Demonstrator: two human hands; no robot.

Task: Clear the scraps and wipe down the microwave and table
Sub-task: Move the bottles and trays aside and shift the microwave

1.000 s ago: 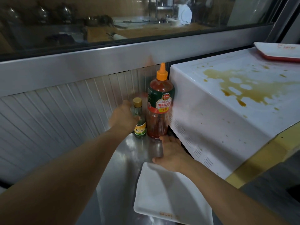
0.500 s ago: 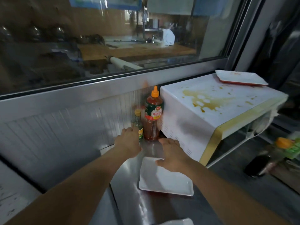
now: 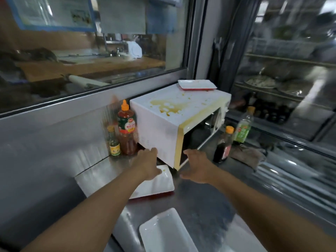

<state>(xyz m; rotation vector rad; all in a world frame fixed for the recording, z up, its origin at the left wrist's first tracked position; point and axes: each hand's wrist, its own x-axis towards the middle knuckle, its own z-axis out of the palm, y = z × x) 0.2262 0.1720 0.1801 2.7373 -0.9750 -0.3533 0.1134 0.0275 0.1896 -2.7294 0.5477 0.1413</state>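
A white microwave [image 3: 160, 131] with a yellow front trim stands on the steel table [image 3: 200, 200]; a brown sauce stain [image 3: 167, 106] spreads over its top. My left hand [image 3: 148, 163] reaches to the lower left side of the microwave, fingers extended, above a white tray [image 3: 160, 184]. Near the microwave's front lower corner hovers my right hand [image 3: 197, 167], fingers spread, holding nothing. A brownish cloth [image 3: 247, 155] lies on the table to the right.
A ketchup bottle [image 3: 127, 130] and a small yellow-capped bottle [image 3: 113, 142] stand against the wall left of the microwave. A dark sauce bottle [image 3: 222, 146] and a green-labelled bottle [image 3: 242, 128] stand to its right. One white tray [image 3: 197, 84] lies on the microwave, another [image 3: 165, 231] near me.
The view has pulled back and turned right. My left hand left the small bottles and moved to the microwave's side; my right hand lifted off the tray toward the microwave's front corner.
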